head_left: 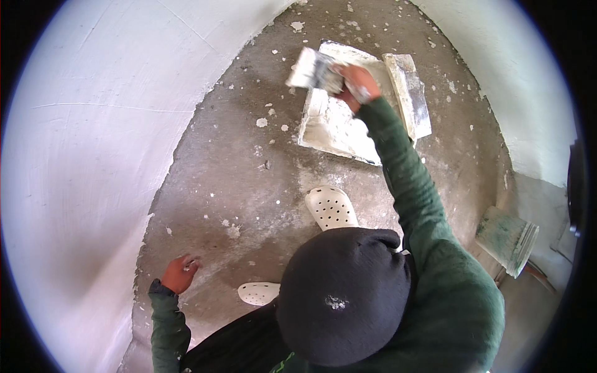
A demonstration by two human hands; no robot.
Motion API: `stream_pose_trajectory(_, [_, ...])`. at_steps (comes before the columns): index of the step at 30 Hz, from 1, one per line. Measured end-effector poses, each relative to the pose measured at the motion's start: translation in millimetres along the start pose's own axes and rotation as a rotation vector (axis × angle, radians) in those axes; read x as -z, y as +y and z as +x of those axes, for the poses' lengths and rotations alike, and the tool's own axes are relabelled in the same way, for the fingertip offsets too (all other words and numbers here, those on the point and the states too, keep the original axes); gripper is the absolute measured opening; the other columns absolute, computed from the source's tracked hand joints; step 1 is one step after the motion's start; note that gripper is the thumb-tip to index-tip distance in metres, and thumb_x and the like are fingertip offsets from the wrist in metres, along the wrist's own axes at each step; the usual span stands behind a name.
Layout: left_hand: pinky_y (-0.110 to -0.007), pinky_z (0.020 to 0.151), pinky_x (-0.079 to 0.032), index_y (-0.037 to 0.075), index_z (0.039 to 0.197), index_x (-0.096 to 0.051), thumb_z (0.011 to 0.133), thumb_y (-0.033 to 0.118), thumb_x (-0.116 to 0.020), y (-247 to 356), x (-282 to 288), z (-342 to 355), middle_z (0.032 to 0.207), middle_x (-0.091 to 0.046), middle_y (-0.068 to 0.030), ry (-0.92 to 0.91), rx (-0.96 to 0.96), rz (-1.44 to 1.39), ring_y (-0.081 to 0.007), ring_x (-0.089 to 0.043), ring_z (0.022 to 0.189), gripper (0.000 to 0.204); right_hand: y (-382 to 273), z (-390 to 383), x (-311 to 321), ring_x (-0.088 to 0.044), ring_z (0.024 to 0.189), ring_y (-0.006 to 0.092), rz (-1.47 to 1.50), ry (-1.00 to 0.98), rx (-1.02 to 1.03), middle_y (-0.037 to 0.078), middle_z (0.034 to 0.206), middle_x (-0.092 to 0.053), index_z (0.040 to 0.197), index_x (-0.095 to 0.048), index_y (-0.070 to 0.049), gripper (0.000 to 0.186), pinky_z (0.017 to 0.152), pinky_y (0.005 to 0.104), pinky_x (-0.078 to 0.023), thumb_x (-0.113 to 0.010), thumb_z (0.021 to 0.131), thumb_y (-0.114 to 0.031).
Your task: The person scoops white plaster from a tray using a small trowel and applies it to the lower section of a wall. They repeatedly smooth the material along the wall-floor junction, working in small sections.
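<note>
My right hand point(359, 86) is closed around a wide putty knife point(311, 69), its pale blade smeared with white compound and slightly blurred. It is above the upper part of a white-coated board point(339, 127) lying on the floor. A long, flat plaster-covered piece point(409, 93) lies along the board's right side, under my right sleeve; I cannot tell its exact kind. At lower left, close to the wall's foot, my left hand point(180, 274) hangs with loosely bent fingers and nothing visible in them.
White plastered walls point(93, 143) curve up on both sides of a brown floor point(230, 180) spotted with white splashes. A stained bucket point(507, 239) lies tilted at the right. Cream clogs point(331, 208) show below the board, and a black cap point(345, 286) covers the lower middle.
</note>
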State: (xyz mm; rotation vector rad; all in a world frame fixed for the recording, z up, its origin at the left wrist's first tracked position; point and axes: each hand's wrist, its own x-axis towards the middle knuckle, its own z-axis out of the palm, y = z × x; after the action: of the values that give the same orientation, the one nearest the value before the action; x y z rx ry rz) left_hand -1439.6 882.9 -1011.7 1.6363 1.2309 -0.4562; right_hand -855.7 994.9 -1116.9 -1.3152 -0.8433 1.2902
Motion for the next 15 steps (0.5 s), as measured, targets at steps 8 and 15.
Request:
stream_pose_trajectory(8, [-0.036, 0.076, -0.048, 0.001, 0.105, -0.062, 0.088, 0.018, -0.053, -7.0, 13.5, -12.0, 0.092, -0.066, -0.0167, -0.012, 0.048, -0.029, -0.0318, -0.063, 0.087, 0.026, 16.2, 156.0, -103.0, -0.067, 0.071, 0.0207, -1.729, 0.004, 0.415, 0.008, 0.077, -0.067, 0.09, -0.064, -0.007, 0.014, 0.061, 0.033, -0.054, -0.061, 0.079, -0.016])
stream_pose_trajectory(15, [-0.037, 0.077, -0.048, 0.001, 0.104, -0.063, 0.088, 0.019, -0.053, -23.6, 7.8, -10.6, 0.092, -0.065, -0.018, 0.0, -0.003, -0.032, -0.0333, -0.063, 0.088, 0.026, 13.0, 183.6, -124.6, -0.066, 0.071, 0.0295, -1.653, 0.142, 0.418, 0.015, 0.074, -0.067, 0.075, -0.07, -0.011, 0.024, 0.068, 0.0368, -0.055, -0.075, 0.067, -0.033])
